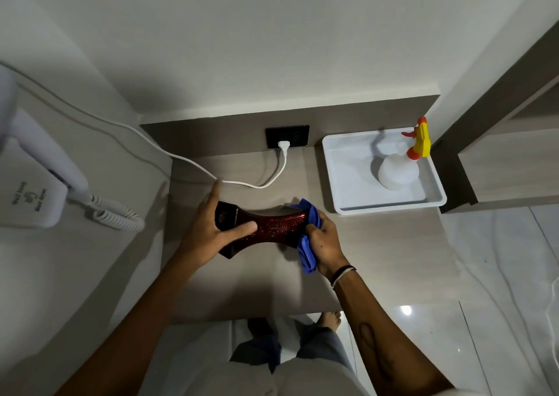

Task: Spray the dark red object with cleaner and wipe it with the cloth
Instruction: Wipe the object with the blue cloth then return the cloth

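A dark red glittery object [273,224], narrow in the middle and flared at both ends, lies lengthwise just above the grey counter. My left hand [211,229] grips its left end, thumb across the front. My right hand [323,242] is closed on a bunched blue cloth [307,252], pressing it around the object's right end, which the cloth hides. The spray bottle [399,171], white with a yellow and orange trigger head, stands apart in a white tray [332,180] at the back right.
A white cable [242,183] runs across the counter to a plug in the black wall socket [287,136]. A white wall-mounted hair dryer with a coiled cord [118,217] hangs on the left. The counter's front edge [257,315] is near my legs; tiled floor lies to the right.
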A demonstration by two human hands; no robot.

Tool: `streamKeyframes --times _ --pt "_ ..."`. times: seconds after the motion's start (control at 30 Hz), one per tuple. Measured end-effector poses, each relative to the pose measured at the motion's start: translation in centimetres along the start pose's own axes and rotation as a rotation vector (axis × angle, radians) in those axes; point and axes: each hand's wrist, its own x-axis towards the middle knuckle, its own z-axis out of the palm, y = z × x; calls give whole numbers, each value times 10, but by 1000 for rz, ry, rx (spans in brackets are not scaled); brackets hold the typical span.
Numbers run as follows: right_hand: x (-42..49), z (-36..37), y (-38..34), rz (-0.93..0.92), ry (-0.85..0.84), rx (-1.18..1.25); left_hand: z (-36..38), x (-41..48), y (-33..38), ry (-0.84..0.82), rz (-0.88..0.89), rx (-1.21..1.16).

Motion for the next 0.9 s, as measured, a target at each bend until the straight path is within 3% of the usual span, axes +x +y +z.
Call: streamKeyframes --times 0.17,0.37,0.5,0.57,0.63,0.7,0.8,0.9 --pt "11 6 -3 10 19 -16 1 -14 0 -133 64 300" --pt "-14 20 12 -376 127 -391 -4 -9 0 -119 46 398" --pt "-43 44 32 -747 -165 -683 -3 -3 4 -96 61 374" --pt "-50 61 43 -968 -307 -923 -3 -2 8 -66 177 372" --pt "-44 67 51 -1077 -314 -1072 -4 -4 8 -33 258 377" --pt "-32 57 55 -1059 -259 -1204 -5 -8 6 -2 224 366" --pt "-9 23 54 -840 -211 -1362 -7 -12 2 29 171 377" --pt "1 5 46 -727 -168 -1340 -6 -11 3 69 198 388"
